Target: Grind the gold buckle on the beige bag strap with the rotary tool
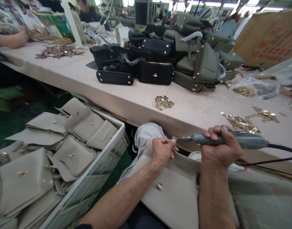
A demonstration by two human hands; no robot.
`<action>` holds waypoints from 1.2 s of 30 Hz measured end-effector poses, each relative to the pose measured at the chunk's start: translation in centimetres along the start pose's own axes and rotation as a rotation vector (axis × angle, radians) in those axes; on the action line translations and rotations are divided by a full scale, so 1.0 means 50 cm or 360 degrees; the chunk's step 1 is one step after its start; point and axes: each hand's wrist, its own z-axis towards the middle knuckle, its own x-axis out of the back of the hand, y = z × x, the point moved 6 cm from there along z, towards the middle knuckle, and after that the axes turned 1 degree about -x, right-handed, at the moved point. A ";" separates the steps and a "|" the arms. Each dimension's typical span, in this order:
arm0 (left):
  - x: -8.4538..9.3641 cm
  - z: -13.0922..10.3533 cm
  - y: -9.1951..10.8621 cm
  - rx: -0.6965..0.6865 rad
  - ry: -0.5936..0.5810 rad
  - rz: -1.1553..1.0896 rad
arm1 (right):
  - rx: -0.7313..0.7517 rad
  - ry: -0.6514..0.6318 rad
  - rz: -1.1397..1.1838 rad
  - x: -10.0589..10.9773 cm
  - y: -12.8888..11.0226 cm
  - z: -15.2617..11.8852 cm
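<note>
Where the beige bag [177,187] lies: below both hands, beside a light trouser leg [146,135];
Left hand [162,151]: fingers curled shut, pinching a small metal fitting [174,139] near the bag's upper edge;
Right hand [221,143]: wrapped firmly round a grey corded driver [248,141]; its bit points at the fitting, contact too small to tell;
Crate [107,168]: at left, heaped with similar beige pieces [26,181];
Table [127,98]: bears black bags [146,74], olive bags [206,63] and loose fittings [241,122].

The trousers [147,132] are pale grey, the sleeve [84,226] dark.
</note>
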 end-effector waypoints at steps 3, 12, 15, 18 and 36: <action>0.001 0.000 0.000 0.0018 0.0009 0.0002 | 0.0009 -0.0037 -0.0046 -0.009 -0.001 -0.006; 0.001 0.000 -0.003 0.0002 0.0003 0.0054 | 0.0020 -0.0102 -0.0128 -0.022 0.005 -0.017; 0.001 -0.002 -0.002 0.0012 0.0002 0.0053 | 0.0026 -0.0107 -0.0138 -0.021 0.010 -0.017; 0.001 -0.003 0.000 0.0004 0.0005 0.0057 | 0.0059 -0.0107 -0.0169 -0.021 0.012 -0.017; 0.006 0.001 -0.012 -0.0067 0.0021 0.0164 | 0.0171 -0.0089 -0.0284 -0.046 0.002 -0.034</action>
